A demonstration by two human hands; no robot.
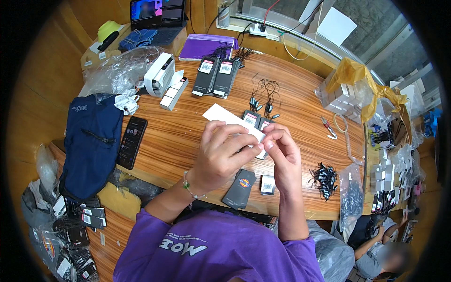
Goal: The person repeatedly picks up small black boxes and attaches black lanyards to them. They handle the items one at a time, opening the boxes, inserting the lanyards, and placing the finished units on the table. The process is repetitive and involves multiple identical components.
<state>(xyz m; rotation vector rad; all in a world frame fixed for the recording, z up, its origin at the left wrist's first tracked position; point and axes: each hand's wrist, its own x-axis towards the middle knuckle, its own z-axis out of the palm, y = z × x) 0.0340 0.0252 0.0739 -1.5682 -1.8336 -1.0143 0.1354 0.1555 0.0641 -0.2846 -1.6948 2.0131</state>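
Observation:
A white paper strip [217,113] is held at the middle of the table between my hands. My left hand [224,146] is closed on it, fingers curled over its near side. At the strip's right end, the thumb and fingers of my right hand [285,152] pinch together. Just beyond my fingers lie black hang tags [251,118] with white labels and looped black cords [268,94], partly hidden by my hands. Closer to me are a stack of plain black tags [238,189] with a round emblem and a small stack with a white label [268,184].
A heap of black cords [324,181] and red-handled snips [327,126] lie to the right. Finished-looking tag stacks [213,77] and a small white box [174,94] stand at the back. A phone [132,142] and navy bag [89,141] sit left. Another person [380,254] is lower right.

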